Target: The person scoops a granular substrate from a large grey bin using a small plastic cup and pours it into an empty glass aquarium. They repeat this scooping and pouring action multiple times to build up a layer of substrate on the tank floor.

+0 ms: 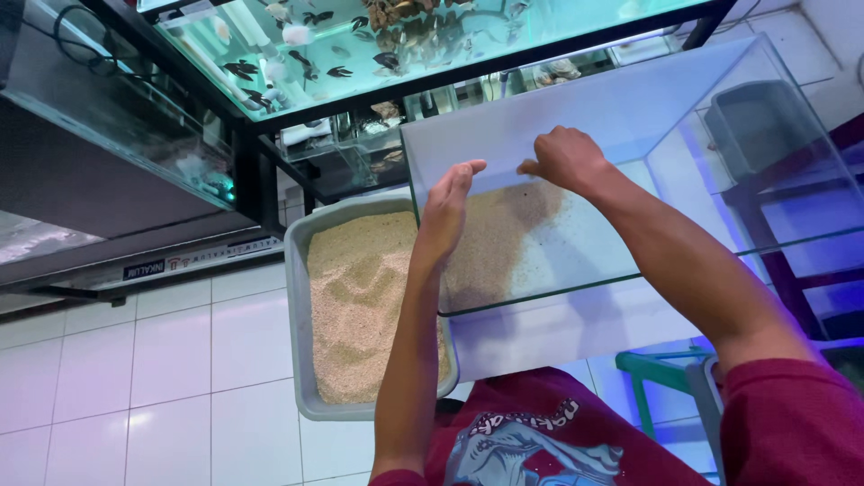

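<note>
Head view, looking down. Two bare hands reach into one empty glass tank, a clear rectangular box whose floor carries a single patch of sand along its left side, the rest of the floor bare. The left hand is held flat with its fingers pressed together and extended, the palm edge resting against the sand patch near the tank's left wall. The right hand is curled into a loose fist with the knuckles uppermost, at the far edge of the sand; whether it grips any grains cannot be told. Just beside the tank, to its left and partly beneath its corner, stands one grey plastic tray filled with the same tan sand, its surface marked by several scooped hollows. Beyond it stands one lit aquarium on a black frame, holding several dark fish and a few pale ones; too many overlap for an exact count. A second, dimmer tank sits at far left. The floor is of white tiles. One green stool shows under the right forearm, and the person wears a red printed shirt.
</note>
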